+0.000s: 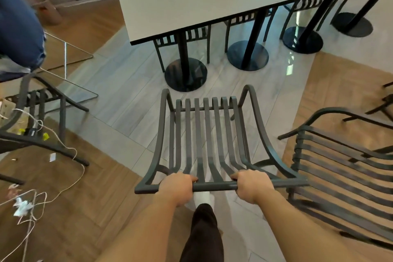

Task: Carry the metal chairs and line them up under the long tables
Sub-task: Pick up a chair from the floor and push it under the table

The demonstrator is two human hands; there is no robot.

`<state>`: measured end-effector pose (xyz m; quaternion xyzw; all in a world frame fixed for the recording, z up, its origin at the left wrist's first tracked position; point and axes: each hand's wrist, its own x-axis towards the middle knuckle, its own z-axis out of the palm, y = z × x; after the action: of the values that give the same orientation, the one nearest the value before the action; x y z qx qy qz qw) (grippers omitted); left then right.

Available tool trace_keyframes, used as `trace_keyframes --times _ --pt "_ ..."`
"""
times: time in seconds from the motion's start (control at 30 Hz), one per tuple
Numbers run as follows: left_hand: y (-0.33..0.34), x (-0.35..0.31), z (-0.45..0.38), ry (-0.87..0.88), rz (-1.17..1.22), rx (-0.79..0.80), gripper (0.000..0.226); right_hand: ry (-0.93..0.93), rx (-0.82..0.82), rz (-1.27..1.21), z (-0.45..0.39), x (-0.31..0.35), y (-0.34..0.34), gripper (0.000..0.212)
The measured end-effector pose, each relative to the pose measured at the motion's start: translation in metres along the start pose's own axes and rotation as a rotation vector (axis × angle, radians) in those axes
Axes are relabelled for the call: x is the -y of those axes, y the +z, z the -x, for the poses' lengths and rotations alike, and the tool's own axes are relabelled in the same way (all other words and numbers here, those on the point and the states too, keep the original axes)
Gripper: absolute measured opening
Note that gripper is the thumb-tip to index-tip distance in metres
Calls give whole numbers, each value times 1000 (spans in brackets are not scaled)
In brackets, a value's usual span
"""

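Note:
A dark metal slatted chair (pixel 209 134) is right in front of me, its seat pointing toward the long white table (pixel 191 4). My left hand (pixel 176 187) and my right hand (pixel 253 186) both grip the top bar of its backrest, a little apart. The table stands on black pedestal legs with round bases (pixel 186 74). Several matching chairs (pixel 182 38) are tucked under the table's far side.
Another metal chair (pixel 340 166) stands close on my right, and one (pixel 38 125) on my left with a person in jeans (pixel 19 27) by it. White cables (pixel 42 195) and scraps lie on the wooden floor at left. My foot (pixel 203 198) shows below the chair.

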<state>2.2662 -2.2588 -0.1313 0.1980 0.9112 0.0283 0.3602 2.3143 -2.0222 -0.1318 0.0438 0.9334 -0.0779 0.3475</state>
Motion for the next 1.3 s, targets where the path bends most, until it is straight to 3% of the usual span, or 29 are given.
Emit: trace_keyframes --times 0.7,1.03,1.3 --pt "-153 10 -198 -70 28 -78 48 -139 -21 128 -206 -55 -183 45" --pt "-201 11 -262 -108 74 -94 48 -233 1 150 -281 -76 -244 27" --pt "-229 22 -301 -129 111 -128 43 -298 -36 190 -325 -76 -283 38"
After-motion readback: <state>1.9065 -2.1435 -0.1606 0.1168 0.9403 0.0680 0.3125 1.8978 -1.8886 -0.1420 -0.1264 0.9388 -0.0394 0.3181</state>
